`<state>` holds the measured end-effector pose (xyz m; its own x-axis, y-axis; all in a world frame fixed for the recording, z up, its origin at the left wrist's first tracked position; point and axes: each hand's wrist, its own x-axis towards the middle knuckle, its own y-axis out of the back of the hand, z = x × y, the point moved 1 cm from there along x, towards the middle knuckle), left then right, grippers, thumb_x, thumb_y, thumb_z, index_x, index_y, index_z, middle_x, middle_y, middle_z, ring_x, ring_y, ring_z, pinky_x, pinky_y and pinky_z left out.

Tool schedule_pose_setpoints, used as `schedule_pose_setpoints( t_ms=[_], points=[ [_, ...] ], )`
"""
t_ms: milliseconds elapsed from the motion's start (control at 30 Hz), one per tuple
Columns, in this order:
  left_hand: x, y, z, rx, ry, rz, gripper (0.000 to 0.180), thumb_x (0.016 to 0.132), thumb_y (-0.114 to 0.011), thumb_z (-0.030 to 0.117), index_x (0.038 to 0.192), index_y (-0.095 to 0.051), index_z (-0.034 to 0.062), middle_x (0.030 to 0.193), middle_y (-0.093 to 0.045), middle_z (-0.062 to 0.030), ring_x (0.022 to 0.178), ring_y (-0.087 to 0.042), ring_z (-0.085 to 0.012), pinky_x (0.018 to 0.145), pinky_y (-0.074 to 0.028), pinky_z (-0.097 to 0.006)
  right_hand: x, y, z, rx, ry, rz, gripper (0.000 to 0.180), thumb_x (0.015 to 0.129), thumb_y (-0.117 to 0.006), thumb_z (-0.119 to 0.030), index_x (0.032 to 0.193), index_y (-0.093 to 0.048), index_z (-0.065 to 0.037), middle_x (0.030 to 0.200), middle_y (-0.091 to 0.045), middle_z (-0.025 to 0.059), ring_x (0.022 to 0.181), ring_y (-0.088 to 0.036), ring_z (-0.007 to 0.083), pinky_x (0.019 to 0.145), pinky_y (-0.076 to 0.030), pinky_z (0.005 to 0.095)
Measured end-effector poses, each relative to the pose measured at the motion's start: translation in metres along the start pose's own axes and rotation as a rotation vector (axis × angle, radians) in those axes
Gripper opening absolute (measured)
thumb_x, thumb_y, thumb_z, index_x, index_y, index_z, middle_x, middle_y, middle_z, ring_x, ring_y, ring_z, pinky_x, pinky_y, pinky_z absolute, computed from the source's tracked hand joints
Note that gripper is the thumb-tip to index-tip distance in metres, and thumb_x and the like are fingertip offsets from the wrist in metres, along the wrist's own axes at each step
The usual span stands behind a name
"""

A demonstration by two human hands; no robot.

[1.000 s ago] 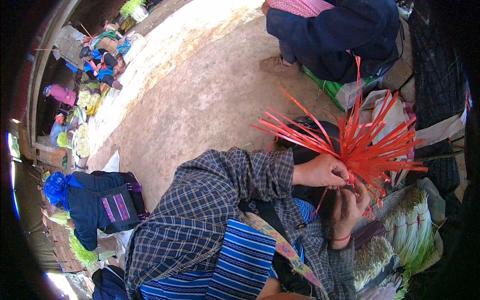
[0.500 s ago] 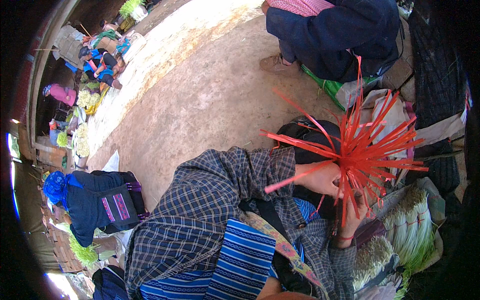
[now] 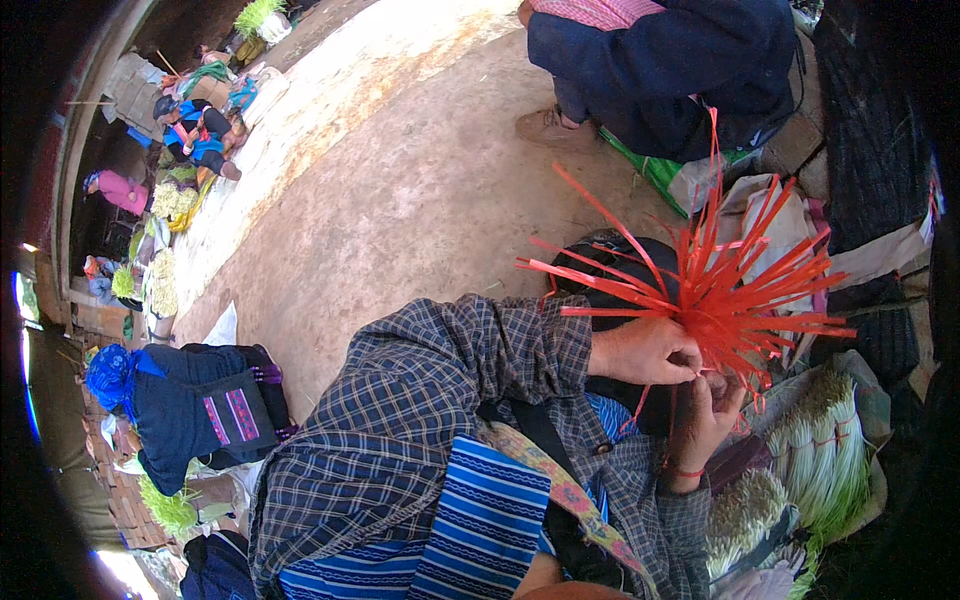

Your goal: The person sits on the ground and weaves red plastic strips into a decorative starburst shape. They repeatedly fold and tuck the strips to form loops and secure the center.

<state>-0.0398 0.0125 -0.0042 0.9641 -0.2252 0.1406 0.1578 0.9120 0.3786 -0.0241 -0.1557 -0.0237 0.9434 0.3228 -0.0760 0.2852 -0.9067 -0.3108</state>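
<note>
A spray of thin red plastic strips (image 3: 715, 295) fans out just beyond my hands. My left hand (image 3: 652, 350), reaching from a dark plaid sleeve, is closed in a pinch at the near end of the strips. Below it my right hand (image 3: 708, 412), with a red band round the wrist, has its fingers curled and raised. The fingertips of both hands meet at the gathered base. Exactly which strips lie between them is partly hidden by the fingers. One loose strand hangs below my left hand.
Bundles of pale green-white stalks (image 3: 825, 435) tied with red lie at the right, beside more stalks (image 3: 745, 515). A person in dark clothes (image 3: 670, 75) sits across from me. Another person in a blue headscarf (image 3: 112, 378) sits left; others sit farther back beside vegetables.
My left hand has shifted slightly, and the two hands' fingertips now come together in a pinch. Strips that hung down across my right hand are gone from there.
</note>
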Motion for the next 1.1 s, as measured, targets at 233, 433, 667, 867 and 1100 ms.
schedule_pose_setpoints(
  t_ms=[233, 433, 667, 867, 1100],
  points=[
    [0.002, -0.001, 0.006, -0.25, -0.146, 0.08, 0.016, 0.076, -0.061, 0.013, 0.086, -0.062, 0.0007, 0.078, -0.063, -0.0128, 0.074, -0.062, -0.0186, 0.068, -0.047, -0.029, 0.0, -0.01, -0.003, 0.428, -0.279, 0.037, 0.024, 0.083, -0.057, -0.009, 0.106, -0.049, -0.003, 0.088, -0.057, 0.004, 0.061, -0.048, 0.006, 0.049, -0.036, 0.0167],
    [0.0, 0.004, 0.01, -0.217, -0.083, -0.029, 0.024, 0.077, -0.061, 0.018, 0.094, -0.061, 0.0023, 0.084, -0.064, -0.0128, 0.079, -0.062, -0.0192, 0.073, -0.047, -0.032, 0.001, -0.012, -0.008, 0.281, -0.265, 0.084, 0.006, 0.083, -0.057, -0.009, 0.086, -0.052, -0.005, 0.069, -0.049, -0.0007, 0.054, -0.044, 0.0064, 0.049, -0.036, 0.018],
    [-0.001, -0.007, -0.006, -0.745, 0.353, -0.062, 0.016, 0.086, -0.054, 0.02, 0.082, -0.057, 0.0041, 0.074, -0.055, -0.0017, 0.068, -0.051, -0.01, 0.063, -0.042, -0.024, 0.002, -0.008, -0.012, -0.448, 0.324, 0.045, 0.01, 0.078, -0.059, 0.0, 0.088, -0.059, 0.0, 0.079, -0.06, 0.0066, 0.071, -0.057, 0.0143, 0.063, -0.044, 0.0248],
    [-0.001, -0.005, -0.009, -0.863, 0.39, -0.037, 0.014, 0.087, -0.052, 0.017, 0.092, -0.056, 0.0046, 0.084, -0.056, -0.0004, 0.077, -0.05, -0.0081, 0.07, -0.041, -0.022, 0.01, -0.012, -0.021, -0.825, 0.751, -0.01, 0.021, 0.072, -0.062, 0.001, 0.092, -0.061, -0.002, 0.08, -0.059, 0.0115, 0.07, -0.059, 0.0252, 0.064, -0.047, 0.0315],
    [-0.005, 0.001, -0.002, -0.683, 0.428, 0.075, 0.013, 0.08, -0.06, 0.009, 0.092, -0.06, 0.0042, 0.085, -0.058, 0.0007, 0.075, -0.051, -0.0079, 0.067, -0.041, -0.022, 0.012, -0.014, -0.015, -0.832, 0.831, -0.019, 0.029, 0.07, -0.059, -0.006, 0.099, -0.062, -0.007, 0.081, -0.058, 0.0095, 0.073, -0.058, 0.0241, 0.063, -0.048, 0.0328]
  ],
)
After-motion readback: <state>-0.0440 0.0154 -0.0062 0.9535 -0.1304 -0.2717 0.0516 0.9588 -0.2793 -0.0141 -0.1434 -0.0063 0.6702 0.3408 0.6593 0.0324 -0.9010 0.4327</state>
